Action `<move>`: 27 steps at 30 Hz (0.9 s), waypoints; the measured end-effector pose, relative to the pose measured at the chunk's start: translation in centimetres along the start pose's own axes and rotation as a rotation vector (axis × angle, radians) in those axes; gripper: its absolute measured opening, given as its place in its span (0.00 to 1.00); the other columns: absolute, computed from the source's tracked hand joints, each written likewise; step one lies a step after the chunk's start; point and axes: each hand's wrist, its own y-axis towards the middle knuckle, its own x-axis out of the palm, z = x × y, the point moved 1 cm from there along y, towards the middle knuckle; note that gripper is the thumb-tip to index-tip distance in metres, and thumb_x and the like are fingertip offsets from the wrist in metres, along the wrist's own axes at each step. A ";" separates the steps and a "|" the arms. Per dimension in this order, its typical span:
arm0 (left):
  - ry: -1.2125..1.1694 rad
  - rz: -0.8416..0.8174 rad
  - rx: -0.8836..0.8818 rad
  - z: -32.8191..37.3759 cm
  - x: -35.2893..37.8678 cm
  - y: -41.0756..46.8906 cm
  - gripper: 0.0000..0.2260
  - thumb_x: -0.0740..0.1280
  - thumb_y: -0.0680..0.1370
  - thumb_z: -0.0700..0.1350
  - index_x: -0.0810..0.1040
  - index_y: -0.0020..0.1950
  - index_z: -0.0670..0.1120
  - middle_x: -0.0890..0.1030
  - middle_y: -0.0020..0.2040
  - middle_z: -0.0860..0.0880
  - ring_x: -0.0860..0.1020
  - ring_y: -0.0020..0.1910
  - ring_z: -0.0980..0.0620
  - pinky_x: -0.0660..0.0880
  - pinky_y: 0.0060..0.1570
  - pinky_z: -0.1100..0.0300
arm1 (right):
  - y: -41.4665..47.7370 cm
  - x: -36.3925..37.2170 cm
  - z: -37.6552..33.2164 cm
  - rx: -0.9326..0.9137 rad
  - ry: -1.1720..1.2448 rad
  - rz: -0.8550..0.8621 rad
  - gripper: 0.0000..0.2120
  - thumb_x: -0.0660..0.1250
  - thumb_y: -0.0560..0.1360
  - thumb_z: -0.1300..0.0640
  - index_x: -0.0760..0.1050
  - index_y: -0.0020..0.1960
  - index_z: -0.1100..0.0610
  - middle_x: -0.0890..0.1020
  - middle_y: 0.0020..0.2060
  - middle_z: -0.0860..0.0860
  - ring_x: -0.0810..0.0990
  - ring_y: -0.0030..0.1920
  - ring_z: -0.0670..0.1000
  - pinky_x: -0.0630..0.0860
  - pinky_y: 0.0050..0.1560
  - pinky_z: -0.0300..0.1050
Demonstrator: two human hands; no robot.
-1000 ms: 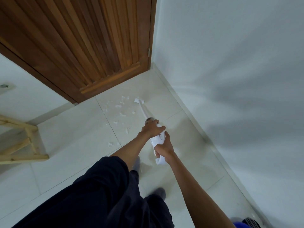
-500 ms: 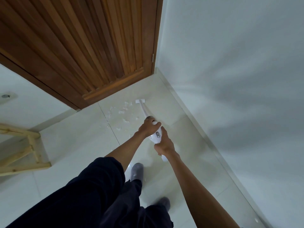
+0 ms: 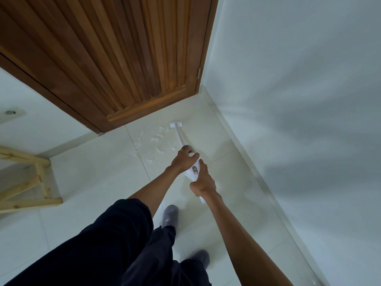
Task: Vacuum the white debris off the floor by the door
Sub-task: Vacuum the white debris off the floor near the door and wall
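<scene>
I hold a white stick vacuum with both hands. My left hand grips the body near where the thin tube starts. My right hand grips the handle behind it. The tube runs forward to a small white nozzle head on the pale tiled floor, just in front of the brown wooden door. White debris lies scattered on the tiles to the left of the tube and nozzle.
A white wall runs along the right, with a skirting strip at its foot. A light wooden frame stands on the floor at the left. My grey-socked feet are below my arms.
The nozzle has slid forward toward the door and right of the debris patch. I have stepped closer, my left foot now ahead.
</scene>
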 end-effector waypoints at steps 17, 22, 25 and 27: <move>0.010 0.017 -0.085 -4.6 7.7 -6.2 0.36 0.57 0.65 0.67 0.71 0.70 0.54 0.71 0.71 0.45 0.76 0.62 0.42 0.76 0.61 0.45 | -6.8 1.6 7.5 0.014 -0.039 -0.042 0.39 0.61 0.74 0.62 0.46 0.78 0.45 0.64 0.75 0.51 0.78 0.57 0.58 0.73 0.42 0.45; -0.008 0.045 -0.078 -5.5 10.0 -8.3 0.32 0.58 0.69 0.64 0.72 0.69 0.53 0.71 0.71 0.45 0.76 0.62 0.43 0.76 0.61 0.47 | -8.7 2.0 9.8 0.003 -0.080 -0.061 0.42 0.62 0.72 0.64 0.46 0.78 0.45 0.63 0.75 0.52 0.79 0.57 0.59 0.74 0.41 0.46; -0.015 0.054 -0.067 -5.9 11.3 -9.5 0.31 0.59 0.69 0.64 0.73 0.68 0.52 0.71 0.71 0.45 0.76 0.61 0.43 0.76 0.59 0.48 | -9.7 2.1 11.2 0.001 -0.078 -0.068 0.42 0.62 0.72 0.65 0.45 0.78 0.44 0.63 0.76 0.52 0.79 0.57 0.58 0.76 0.42 0.46; -0.032 0.062 -0.068 -6.1 12.0 -10.4 0.30 0.59 0.69 0.63 0.74 0.67 0.52 0.71 0.70 0.45 0.77 0.60 0.43 0.77 0.59 0.48 | -10.3 2.2 12.0 -0.013 -0.085 -0.068 0.41 0.61 0.72 0.65 0.45 0.78 0.44 0.62 0.76 0.52 0.79 0.57 0.58 0.75 0.42 0.46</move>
